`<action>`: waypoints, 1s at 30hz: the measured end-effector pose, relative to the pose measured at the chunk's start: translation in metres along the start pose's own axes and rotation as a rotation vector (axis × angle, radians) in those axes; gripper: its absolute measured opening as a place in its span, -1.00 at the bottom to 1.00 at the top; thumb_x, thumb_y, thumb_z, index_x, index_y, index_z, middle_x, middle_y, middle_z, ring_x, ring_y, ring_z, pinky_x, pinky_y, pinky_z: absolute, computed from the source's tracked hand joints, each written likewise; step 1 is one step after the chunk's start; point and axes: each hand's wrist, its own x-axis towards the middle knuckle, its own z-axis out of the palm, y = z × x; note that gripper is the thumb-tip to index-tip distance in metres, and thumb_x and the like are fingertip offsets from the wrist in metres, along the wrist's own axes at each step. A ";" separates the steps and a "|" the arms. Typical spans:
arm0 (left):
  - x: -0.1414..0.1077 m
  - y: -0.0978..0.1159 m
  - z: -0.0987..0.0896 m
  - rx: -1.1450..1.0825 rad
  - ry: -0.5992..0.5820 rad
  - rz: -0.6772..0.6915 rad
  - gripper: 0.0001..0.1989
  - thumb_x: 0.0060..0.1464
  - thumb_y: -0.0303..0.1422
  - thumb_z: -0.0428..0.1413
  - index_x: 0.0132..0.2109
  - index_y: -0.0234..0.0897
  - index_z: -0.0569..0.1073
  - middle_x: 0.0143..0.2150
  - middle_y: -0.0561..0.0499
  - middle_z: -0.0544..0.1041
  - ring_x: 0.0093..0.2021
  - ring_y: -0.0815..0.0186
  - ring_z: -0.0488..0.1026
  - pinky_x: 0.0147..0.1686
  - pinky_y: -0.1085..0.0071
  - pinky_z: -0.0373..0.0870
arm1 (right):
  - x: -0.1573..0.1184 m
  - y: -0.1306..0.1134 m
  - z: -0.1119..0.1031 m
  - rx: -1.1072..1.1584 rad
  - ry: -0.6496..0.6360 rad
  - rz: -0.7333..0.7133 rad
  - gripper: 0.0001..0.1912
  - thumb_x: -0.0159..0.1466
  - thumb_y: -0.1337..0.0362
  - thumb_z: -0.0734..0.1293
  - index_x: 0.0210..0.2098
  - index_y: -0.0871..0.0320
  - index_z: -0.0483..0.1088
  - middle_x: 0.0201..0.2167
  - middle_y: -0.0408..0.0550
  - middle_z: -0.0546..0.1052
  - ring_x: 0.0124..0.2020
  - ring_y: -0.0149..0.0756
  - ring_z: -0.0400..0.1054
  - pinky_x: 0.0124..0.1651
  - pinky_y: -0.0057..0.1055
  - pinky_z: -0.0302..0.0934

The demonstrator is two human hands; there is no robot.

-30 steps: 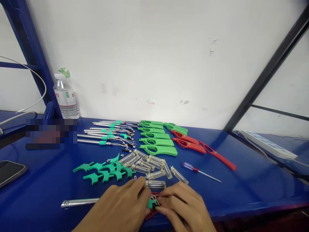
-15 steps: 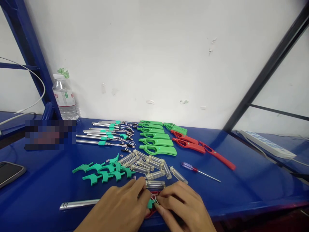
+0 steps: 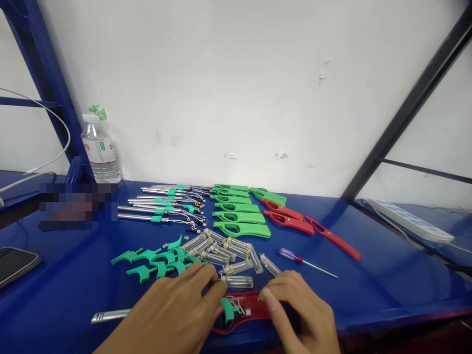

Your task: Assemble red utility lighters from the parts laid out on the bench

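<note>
Two hands (image 3: 173, 307) (image 3: 304, 307) on red casing (image 3: 257, 306), green trigger (image 3: 228, 309) inside, bottle label (image 3: 99, 150) illegible

A red lighter shell half (image 3: 256, 306) lies hollow side up, holding a green trigger (image 3: 229, 309) and white wires (image 3: 238, 302); a slotted metal tube (image 3: 110, 316) points left, partly hidden.

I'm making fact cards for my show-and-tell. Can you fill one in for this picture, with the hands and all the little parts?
Left hand: the left hand is at the left end of an open red shell
Right hand: the right hand is at the shell's right end
Inside shell: green piece, white wires
Behind shell: heap of clear tubes
Back row: metal rods, green casings
Right side: three red casings, screwdriver
By the wall: upright bottle
</note>
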 end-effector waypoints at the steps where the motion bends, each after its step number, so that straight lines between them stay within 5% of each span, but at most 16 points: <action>1: 0.002 -0.002 -0.006 0.010 -0.058 -0.040 -0.36 0.28 -0.67 0.07 0.35 -0.05 0.63 0.30 -0.13 0.71 0.25 -0.12 0.71 -0.10 0.16 0.74 | 0.000 0.000 0.000 -0.007 0.023 0.029 -0.78 0.57 0.47 0.38 -0.11 0.00 0.52 -0.28 -0.19 0.70 -0.29 -0.29 0.61 -0.13 -0.35 0.49; 4: 0.011 -0.011 -0.024 0.044 -0.265 -0.200 -0.27 0.26 -0.76 0.01 0.36 -0.06 0.66 0.34 -0.18 0.69 0.30 -0.22 0.70 0.02 -0.04 0.78 | -0.002 -0.001 0.002 -0.054 0.035 0.054 -0.79 0.57 0.46 0.39 -0.05 -0.02 0.56 -0.20 -0.15 0.74 -0.21 -0.22 0.65 -0.09 -0.31 0.53; 7: 0.015 -0.019 -0.037 0.091 -0.331 -0.314 -0.25 0.23 -0.82 0.01 0.31 -0.05 0.69 0.29 -0.15 0.71 0.23 -0.17 0.73 0.02 0.00 0.76 | -0.002 0.000 0.006 -0.104 0.001 0.020 -0.76 0.56 0.48 0.39 0.01 -0.03 0.57 -0.15 -0.11 0.76 -0.14 -0.17 0.65 -0.01 -0.27 0.55; 15: 0.016 -0.031 -0.023 -0.070 -0.141 -0.201 -0.64 0.45 -0.62 0.12 0.03 -0.11 0.74 0.04 -0.05 0.73 -0.04 0.01 0.75 -0.20 0.27 0.57 | 0.020 0.007 0.005 -0.159 -0.178 0.001 -0.75 0.58 0.45 0.40 0.03 -0.04 0.65 -0.13 -0.10 0.72 -0.08 -0.11 0.61 0.04 -0.20 0.57; 24: 0.025 -0.037 0.024 -0.116 -0.028 -0.133 -0.74 0.43 -0.57 0.21 0.01 -0.09 0.69 -0.04 0.00 0.62 -0.13 0.15 0.67 -0.32 0.36 0.31 | 0.038 0.012 0.011 -0.140 -0.263 0.094 -0.77 0.41 0.46 0.64 -0.13 -0.04 0.72 -0.24 -0.10 0.61 -0.19 -0.10 0.56 -0.16 -0.20 0.57; 30: 0.023 -0.039 0.030 -0.141 0.019 -0.123 -0.73 0.46 -0.59 0.09 -0.10 -0.13 0.59 -0.08 0.04 0.58 -0.22 0.23 0.62 -0.33 0.34 0.26 | 0.048 0.010 0.009 -0.178 -0.339 0.062 -0.67 0.23 0.45 0.78 -0.15 -0.05 0.75 -0.25 -0.14 0.64 -0.19 -0.07 0.61 -0.16 -0.15 0.57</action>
